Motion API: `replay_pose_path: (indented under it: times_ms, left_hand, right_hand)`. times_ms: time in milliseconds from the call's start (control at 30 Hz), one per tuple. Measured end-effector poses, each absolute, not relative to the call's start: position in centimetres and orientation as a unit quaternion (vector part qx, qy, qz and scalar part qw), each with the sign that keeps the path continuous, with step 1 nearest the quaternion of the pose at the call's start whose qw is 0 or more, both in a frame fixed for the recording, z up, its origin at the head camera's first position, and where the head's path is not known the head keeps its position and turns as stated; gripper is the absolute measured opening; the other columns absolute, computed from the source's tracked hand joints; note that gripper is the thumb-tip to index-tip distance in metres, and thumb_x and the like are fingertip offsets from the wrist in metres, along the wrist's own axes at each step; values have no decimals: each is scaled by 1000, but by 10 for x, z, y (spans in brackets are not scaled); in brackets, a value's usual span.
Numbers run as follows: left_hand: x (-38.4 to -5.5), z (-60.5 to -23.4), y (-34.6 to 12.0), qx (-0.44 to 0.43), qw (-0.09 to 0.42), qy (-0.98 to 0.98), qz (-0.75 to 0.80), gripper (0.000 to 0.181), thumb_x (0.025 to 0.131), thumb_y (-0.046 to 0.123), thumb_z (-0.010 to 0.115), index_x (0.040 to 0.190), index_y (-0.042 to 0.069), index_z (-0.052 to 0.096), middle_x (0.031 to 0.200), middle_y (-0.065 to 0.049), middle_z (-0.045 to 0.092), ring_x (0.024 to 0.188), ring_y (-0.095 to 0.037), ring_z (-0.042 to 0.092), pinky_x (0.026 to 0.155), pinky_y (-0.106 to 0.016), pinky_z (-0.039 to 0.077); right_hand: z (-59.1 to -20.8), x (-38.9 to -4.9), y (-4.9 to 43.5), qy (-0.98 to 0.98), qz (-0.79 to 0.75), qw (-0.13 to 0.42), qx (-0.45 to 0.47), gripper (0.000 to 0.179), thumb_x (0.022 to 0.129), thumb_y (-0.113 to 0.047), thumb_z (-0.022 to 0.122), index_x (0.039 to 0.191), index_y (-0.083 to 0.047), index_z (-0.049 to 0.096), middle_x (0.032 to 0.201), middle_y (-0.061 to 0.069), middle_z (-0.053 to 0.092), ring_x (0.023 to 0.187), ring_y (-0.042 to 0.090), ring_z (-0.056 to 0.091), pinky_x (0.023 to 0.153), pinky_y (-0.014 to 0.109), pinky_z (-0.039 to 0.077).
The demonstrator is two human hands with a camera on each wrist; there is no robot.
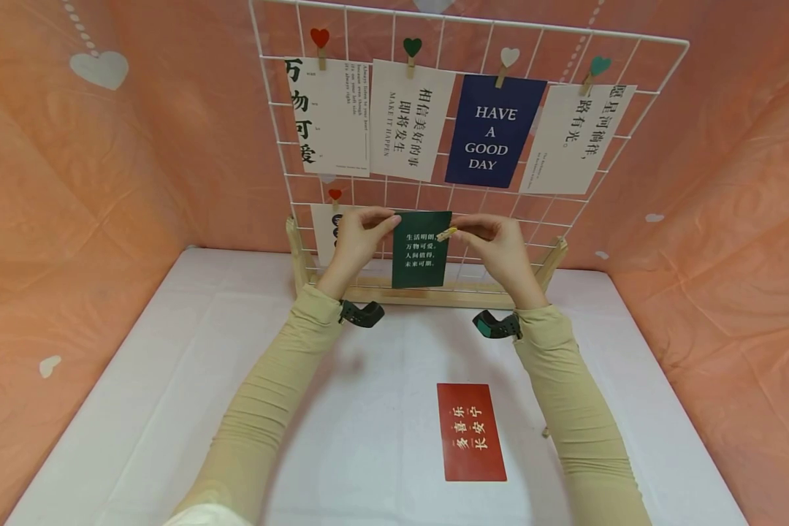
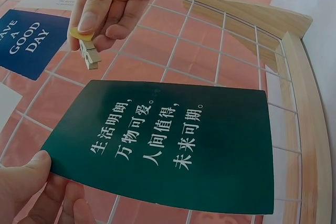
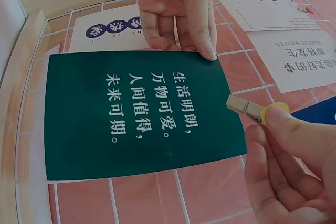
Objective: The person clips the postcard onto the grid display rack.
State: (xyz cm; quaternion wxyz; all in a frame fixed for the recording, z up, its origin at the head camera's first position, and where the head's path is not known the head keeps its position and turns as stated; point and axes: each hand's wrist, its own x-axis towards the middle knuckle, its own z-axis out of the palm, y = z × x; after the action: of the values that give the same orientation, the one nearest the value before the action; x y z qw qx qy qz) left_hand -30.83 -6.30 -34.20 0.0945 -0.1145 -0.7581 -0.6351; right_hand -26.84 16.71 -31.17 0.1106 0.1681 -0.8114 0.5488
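My left hand (image 1: 361, 235) pinches the upper left corner of a dark green card (image 1: 420, 267) with white characters, thumb on its front. The card stands in front of the lower part of a white wire grid (image 1: 486, 212). In the right wrist view my right hand (image 3: 294, 161) pinches a small wooden clothespin (image 3: 245, 107) with a yellow piece at its end. The clothespin's tip points toward the card's upper right side. A white card (image 3: 105, 30) with dark round characters hangs partly behind my left hand.
Above hang three white cards and a blue card (image 1: 495, 131), each under a heart clip (image 1: 509, 57). The grid stands in a wooden base (image 1: 460, 297) on a white table (image 1: 171, 380). A red card (image 1: 471, 432) lies in front, with a small wooden piece (image 1: 546, 432) beside my right sleeve.
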Motion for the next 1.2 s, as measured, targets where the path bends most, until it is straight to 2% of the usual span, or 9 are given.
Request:
replay_pose_path:
  times_ms: [167, 333, 433, 533, 633, 867, 967, 1200]
  left_hand:
    - [-308, -341, -63, -114, 96, -758, -635, 24, 90, 17, 68, 107, 1, 70, 97, -11, 67, 84, -18, 62, 76, -27, 55]
    - [-310, -340, -61, -113, 100, -764, -627, 24, 89, 20, 70, 106, 2, 72, 95, -10, 68, 84, -19, 64, 75, -25, 55]
    - [-311, -339, -60, -114, 107, -773, -614, 24, 89, 22, 70, 104, 4, 73, 92, -11, 69, 76, -18, 62, 64, -22, 52]
    - [-312, -339, -59, -111, 112, -781, -605, 23, 89, 23, 70, 103, 5, 74, 85, -13, 68, 63, -17, 55, 51, -22, 43]
    - [-312, -339, -58, -111, 114, -782, -603, 22, 89, 23, 70, 102, 6, 74, 79, -15, 66, 58, -20, 53, 45, -22, 39]
    - [-314, -341, -58, -118, 120, -774, -611, 21, 89, 20, 70, 102, 4, 74, 76, -10, 66, 64, -32, 60, 48, -20, 45]
    - [-315, -341, -57, -118, 126, -773, -611, 21, 89, 20, 70, 102, 3, 74, 77, -11, 67, 64, -32, 61, 49, -21, 47]
    - [-312, -340, -53, -117, 142, -772, -609, 20, 88, 17, 71, 100, 2, 74, 77, -11, 67, 64, -28, 61, 53, -22, 49]
  right_hand:
    - [-324, -282, 173, -809, 552, 106, 171, 21, 90, -5, 66, 109, 2, 69, 110, 14, 66, 98, 18, 64, 88, 28, 52]
    - [-322, -284, 172, -805, 553, 127, 174, 20, 91, -8, 65, 108, 1, 69, 104, 12, 67, 93, 16, 64, 85, 27, 53]
    - [-320, -285, 170, -804, 550, 148, 170, 18, 91, -8, 66, 106, 1, 69, 100, 12, 68, 91, 16, 65, 82, 27, 53]
    - [-318, -286, 170, -803, 547, 165, 168, 18, 91, -8, 66, 105, 2, 70, 98, 12, 68, 89, 17, 65, 80, 27, 54]
    - [-316, -287, 169, -801, 546, 177, 169, 17, 90, -7, 67, 104, 3, 70, 97, 12, 68, 88, 20, 65, 78, 26, 54]
    - [-296, -271, 158, -803, 541, 188, 166, 17, 90, 0, 64, 103, 11, 67, 95, 18, 67, 90, 30, 64, 78, 23, 53]
    - [-294, -272, 155, -807, 535, 192, 162, 17, 90, 0, 65, 103, 11, 67, 97, 19, 68, 90, 28, 65, 80, 24, 53]
    - [-307, -296, 157, -808, 517, 221, 176, 16, 87, -7, 70, 101, 1, 72, 96, 14, 70, 84, 13, 66, 78, 24, 54]
